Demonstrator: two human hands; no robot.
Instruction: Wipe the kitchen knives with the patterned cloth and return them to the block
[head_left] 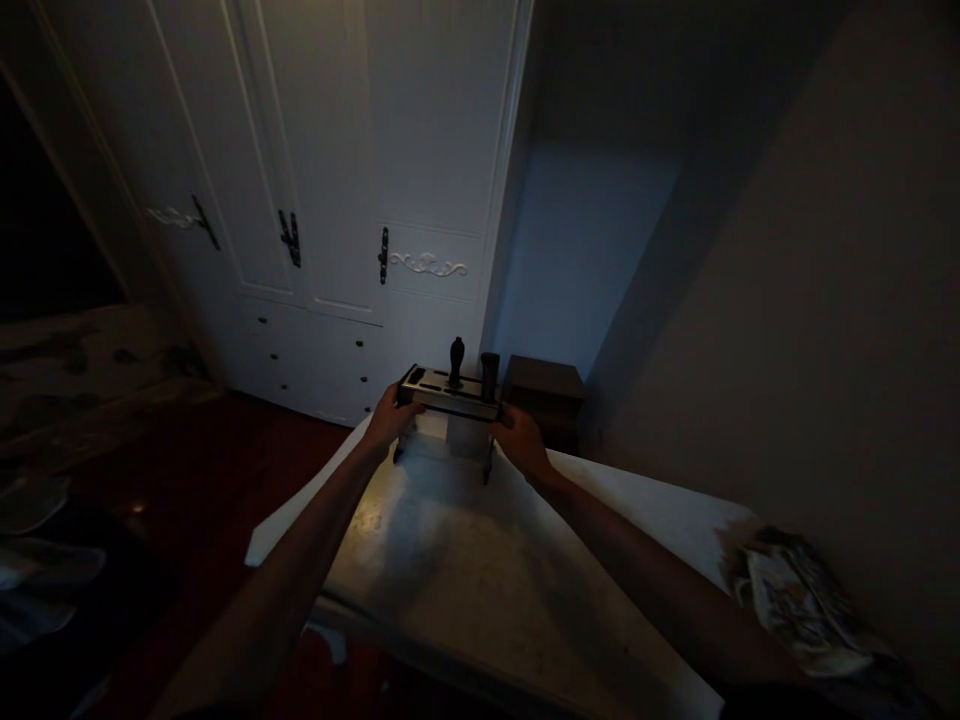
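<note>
A metal-topped knife holder (pixel 448 402) stands at the far end of the light table (pixel 480 560), with dark legs at its front. Two black handles rise from its slotted top: a rounded handle (pixel 457 360) near the middle and a broader handle (pixel 489 376) toward the right. My left hand (pixel 388 420) grips the holder's left end, thumb along the front edge. At the right end my right hand (pixel 523 440) is closed on it, its fingers partly hidden. In this dim light I cannot tell whether the legs bear on the tabletop.
Behind the table is a white wardrobe (pixel 330 150) with dark handles. A brown cabinet (pixel 546 378) sits beyond the table's far edge. Patterned cloth (pixel 802 600) lies at the right. The floor (pixel 247 460) is dark red, and a wall (pixel 840 300) runs along the right.
</note>
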